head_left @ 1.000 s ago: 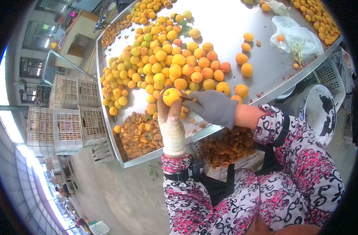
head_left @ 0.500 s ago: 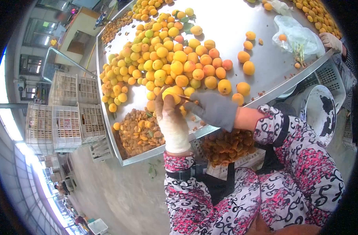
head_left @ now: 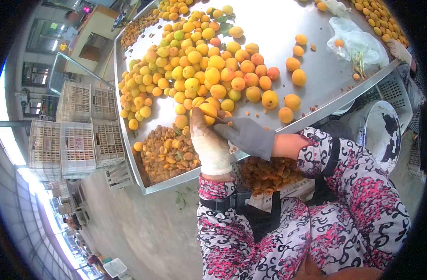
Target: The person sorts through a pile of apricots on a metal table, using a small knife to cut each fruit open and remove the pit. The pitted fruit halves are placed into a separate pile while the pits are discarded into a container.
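Note:
My left hand (head_left: 208,142), in a white glove with soiled fingers, is closed around a yellow apricot (head_left: 208,110). A split line runs across the fruit, which seems partly opened. My right hand (head_left: 248,135), in a grey glove, meets the apricot from the right with its fingers closed. It grips a small thin knife, now mostly hidden behind the fingers and fruit. Just beyond both hands lies a large heap of whole apricots (head_left: 193,57) on the metal table (head_left: 269,18). Left of my left hand sits a pile of brown apricot pits (head_left: 164,156).
Below the table edge, a crate holds brownish pieces (head_left: 269,175) near my lap. A plastic bag (head_left: 356,42) lies on the table's right side, close to another person's gloved hand (head_left: 399,50). Stacked crates (head_left: 78,144) stand left, and a white basin (head_left: 382,135) right.
The apricot has turned in my left hand and its split shows more. My right hand has shifted slightly left and down, and the knife blade, visible before, is mostly covered now.

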`<act>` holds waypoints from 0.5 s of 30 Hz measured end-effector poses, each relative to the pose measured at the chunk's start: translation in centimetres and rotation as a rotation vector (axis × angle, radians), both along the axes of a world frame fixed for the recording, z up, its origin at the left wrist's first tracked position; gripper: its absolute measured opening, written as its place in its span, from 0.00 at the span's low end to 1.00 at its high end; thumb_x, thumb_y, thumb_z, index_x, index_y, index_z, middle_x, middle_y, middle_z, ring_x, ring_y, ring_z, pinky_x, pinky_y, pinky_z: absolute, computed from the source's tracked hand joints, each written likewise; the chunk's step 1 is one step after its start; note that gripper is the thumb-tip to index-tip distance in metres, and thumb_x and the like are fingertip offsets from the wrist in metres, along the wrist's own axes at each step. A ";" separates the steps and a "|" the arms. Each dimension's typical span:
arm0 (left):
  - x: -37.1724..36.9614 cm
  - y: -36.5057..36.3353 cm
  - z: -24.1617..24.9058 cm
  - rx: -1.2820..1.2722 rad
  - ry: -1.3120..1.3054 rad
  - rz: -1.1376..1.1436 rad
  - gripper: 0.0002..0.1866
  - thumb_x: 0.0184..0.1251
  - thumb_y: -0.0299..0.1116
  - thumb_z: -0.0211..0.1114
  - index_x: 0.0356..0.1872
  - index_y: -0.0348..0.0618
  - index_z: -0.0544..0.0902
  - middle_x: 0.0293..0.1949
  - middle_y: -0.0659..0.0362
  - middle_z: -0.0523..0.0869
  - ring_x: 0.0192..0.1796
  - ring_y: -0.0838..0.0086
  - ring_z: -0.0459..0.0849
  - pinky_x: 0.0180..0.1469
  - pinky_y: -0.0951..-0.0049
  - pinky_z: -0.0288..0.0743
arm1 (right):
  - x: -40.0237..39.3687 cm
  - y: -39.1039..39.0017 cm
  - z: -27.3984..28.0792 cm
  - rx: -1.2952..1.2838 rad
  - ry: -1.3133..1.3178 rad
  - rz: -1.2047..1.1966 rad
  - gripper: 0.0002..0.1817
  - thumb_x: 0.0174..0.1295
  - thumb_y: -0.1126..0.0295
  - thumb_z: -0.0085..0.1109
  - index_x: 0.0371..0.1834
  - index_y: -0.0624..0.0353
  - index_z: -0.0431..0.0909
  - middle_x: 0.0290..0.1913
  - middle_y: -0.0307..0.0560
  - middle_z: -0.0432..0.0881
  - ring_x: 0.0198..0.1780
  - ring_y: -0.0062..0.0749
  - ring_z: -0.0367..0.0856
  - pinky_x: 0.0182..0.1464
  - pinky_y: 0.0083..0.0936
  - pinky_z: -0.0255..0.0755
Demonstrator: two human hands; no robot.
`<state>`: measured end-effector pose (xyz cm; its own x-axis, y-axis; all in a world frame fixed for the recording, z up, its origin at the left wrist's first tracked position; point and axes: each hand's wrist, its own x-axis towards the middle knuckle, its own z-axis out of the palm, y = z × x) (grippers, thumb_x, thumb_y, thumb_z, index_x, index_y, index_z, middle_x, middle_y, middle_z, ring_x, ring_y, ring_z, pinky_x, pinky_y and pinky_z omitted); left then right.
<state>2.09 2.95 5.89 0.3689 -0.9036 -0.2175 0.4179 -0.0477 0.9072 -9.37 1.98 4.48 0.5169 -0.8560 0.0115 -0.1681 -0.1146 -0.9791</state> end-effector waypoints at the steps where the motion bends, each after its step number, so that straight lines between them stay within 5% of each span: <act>1: 0.3 -0.1 -0.7 -0.002 -0.001 0.002 0.20 0.70 0.46 0.49 0.42 0.37 0.75 0.33 0.57 0.79 0.33 0.75 0.77 0.36 0.76 0.72 | -0.1 -0.3 0.1 -0.069 0.061 0.031 0.24 0.66 0.50 0.43 0.42 0.62 0.75 0.31 0.62 0.79 0.36 0.53 0.79 0.38 0.41 0.72; 4: 1.1 -0.7 -1.7 -0.156 -0.201 0.017 0.18 0.67 0.48 0.55 0.43 0.43 0.74 0.33 0.57 0.79 0.35 0.69 0.78 0.42 0.70 0.74 | -0.3 -1.8 -0.3 -0.222 0.202 0.119 0.25 0.66 0.48 0.43 0.43 0.62 0.76 0.30 0.60 0.80 0.35 0.50 0.80 0.38 0.41 0.71; 6: 2.1 -1.2 -1.2 -0.050 0.341 0.172 0.19 0.68 0.48 0.54 0.45 0.42 0.74 0.34 0.56 0.79 0.38 0.67 0.78 0.44 0.67 0.74 | -1.5 -2.6 1.5 -0.040 0.267 0.173 0.26 0.65 0.47 0.44 0.41 0.63 0.76 0.30 0.59 0.80 0.35 0.48 0.80 0.38 0.40 0.71; 7: 3.4 -1.1 -1.4 -0.147 0.539 0.061 0.20 0.68 0.49 0.53 0.46 0.42 0.74 0.34 0.55 0.79 0.39 0.65 0.78 0.45 0.65 0.75 | -2.0 -2.9 2.5 0.151 0.328 0.221 0.28 0.64 0.46 0.45 0.38 0.65 0.77 0.29 0.58 0.80 0.34 0.46 0.80 0.38 0.39 0.71; 9: 3.6 -0.3 -1.7 -0.187 0.208 0.031 0.19 0.68 0.45 0.53 0.49 0.40 0.73 0.37 0.54 0.79 0.40 0.65 0.77 0.45 0.67 0.75 | -2.6 -3.5 2.2 0.093 0.182 0.058 0.28 0.61 0.44 0.48 0.32 0.64 0.77 0.25 0.54 0.79 0.26 0.37 0.80 0.30 0.32 0.72; 11: 1.2 0.7 0.0 -0.173 -1.035 -0.014 0.17 0.68 0.36 0.53 0.53 0.36 0.71 0.40 0.53 0.77 0.43 0.69 0.76 0.48 0.72 0.73 | -3.5 -5.1 3.0 0.442 0.078 0.027 0.29 0.59 0.43 0.51 0.29 0.64 0.77 0.23 0.50 0.78 0.18 0.31 0.76 0.21 0.26 0.69; 12: 0.6 0.0 -0.6 -0.336 -1.115 -0.075 0.19 0.65 0.26 0.52 0.56 0.35 0.68 0.44 0.52 0.75 0.46 0.72 0.74 0.49 0.75 0.71 | -3.6 -5.3 2.7 0.450 0.005 0.021 0.28 0.58 0.43 0.52 0.27 0.64 0.77 0.20 0.45 0.76 0.15 0.25 0.73 0.15 0.20 0.65; 13: -1.0 0.9 -0.8 -0.217 -0.824 -0.098 0.22 0.61 0.23 0.54 0.57 0.35 0.67 0.45 0.51 0.75 0.46 0.73 0.74 0.49 0.73 0.71 | -3.8 -5.3 2.5 0.453 0.005 0.011 0.28 0.58 0.43 0.52 0.27 0.64 0.77 0.20 0.45 0.76 0.15 0.25 0.73 0.15 0.20 0.65; 15: -1.6 1.2 -1.6 -0.306 -1.023 -0.225 0.27 0.53 0.24 0.63 0.57 0.33 0.66 0.43 0.49 0.78 0.45 0.60 0.77 0.48 0.66 0.73 | -4.0 -5.3 2.1 0.266 0.015 0.209 0.29 0.58 0.44 0.52 0.27 0.65 0.77 0.16 0.44 0.75 0.14 0.25 0.73 0.15 0.20 0.65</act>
<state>0.52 4.18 4.29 0.0669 -0.9367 0.3436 -0.5314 0.2580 0.8068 -13.35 -3.34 6.63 0.6798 -0.7036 -0.2070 -0.1828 0.1108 -0.9769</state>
